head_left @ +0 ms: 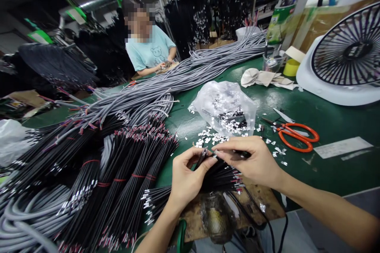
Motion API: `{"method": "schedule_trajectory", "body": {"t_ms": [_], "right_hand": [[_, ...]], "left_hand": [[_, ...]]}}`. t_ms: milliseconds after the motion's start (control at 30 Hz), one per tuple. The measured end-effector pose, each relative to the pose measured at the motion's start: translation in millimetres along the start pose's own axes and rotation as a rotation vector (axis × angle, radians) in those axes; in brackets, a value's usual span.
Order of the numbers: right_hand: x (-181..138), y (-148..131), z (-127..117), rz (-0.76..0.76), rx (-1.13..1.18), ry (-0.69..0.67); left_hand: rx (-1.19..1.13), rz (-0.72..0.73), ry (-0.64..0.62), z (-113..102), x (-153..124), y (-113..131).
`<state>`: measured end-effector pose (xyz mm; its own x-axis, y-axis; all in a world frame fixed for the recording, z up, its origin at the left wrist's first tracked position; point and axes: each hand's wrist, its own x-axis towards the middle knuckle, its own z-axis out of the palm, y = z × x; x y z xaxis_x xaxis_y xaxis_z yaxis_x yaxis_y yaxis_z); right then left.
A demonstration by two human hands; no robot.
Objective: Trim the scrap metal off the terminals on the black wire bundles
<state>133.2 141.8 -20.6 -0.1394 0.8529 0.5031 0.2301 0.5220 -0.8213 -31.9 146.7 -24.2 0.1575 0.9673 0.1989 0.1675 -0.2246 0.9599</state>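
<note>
My left hand (188,174) is closed in a pinch on the end of a thin black cable (194,164), with stripped or metallic tips showing at the fingertips. Close beside it, my right hand (257,162) pinches with thumb and forefinger at the same spot; a small silvery bit shows there, too small to name. Under both hands lies a bundle of black cables (218,178) with reddish wire ends, across a worn wooden board (267,203). Small silver pieces (208,137) are scattered just beyond my fingers, spilling from a clear plastic bag (222,101).
Orange-handled scissors (297,136) lie to the right, near a white fan (326,75). Tied black cable bundles (124,182) fill the left, with long grey cables (190,73) behind. Across the table, a co-worker (151,49) in a light blue shirt handles something small.
</note>
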Motion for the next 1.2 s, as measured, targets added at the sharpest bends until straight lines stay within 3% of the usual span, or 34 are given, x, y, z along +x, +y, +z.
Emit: {"method": "schedule_trajectory", "body": {"t_ms": [100,333,567,733,867,967,1067,1133,1200], "right_hand": [[-1,0,-1,-0.07,-0.039,-0.011],[-2,2,1,0.007,-0.038,-0.016],[-1,1,6,0.081,-0.001,0.015],[-1,-1,5,0.093,0.004,-0.008],[-2,0,4,0.124,0.01,-0.021],[-2,4,5,0.138,-0.038,-0.017],[0,9,4,0.119,-0.171,0.082],[1,13,2,0.08,-0.242,0.15],[2,16,0,0.039,-0.252,0.144]], "left_hand": [[-0.025,-0.029,-0.015,1,0,0],[-0.054,-0.067,-0.102,0,-2,3],[0.07,0.029,0.048,1,-7,-4],[0.007,-0.006,0.056,3,-6,-5],[-0.051,-0.044,-0.025,2,-4,-2],[-0.092,-0.067,-0.198,-1,-4,-1],[-0.132,-0.126,-0.386,-5,-4,-1],[-0.126,-0.159,-0.362,-7,-2,0],[-0.081,-0.146,-0.233,-9,1,0]]}}
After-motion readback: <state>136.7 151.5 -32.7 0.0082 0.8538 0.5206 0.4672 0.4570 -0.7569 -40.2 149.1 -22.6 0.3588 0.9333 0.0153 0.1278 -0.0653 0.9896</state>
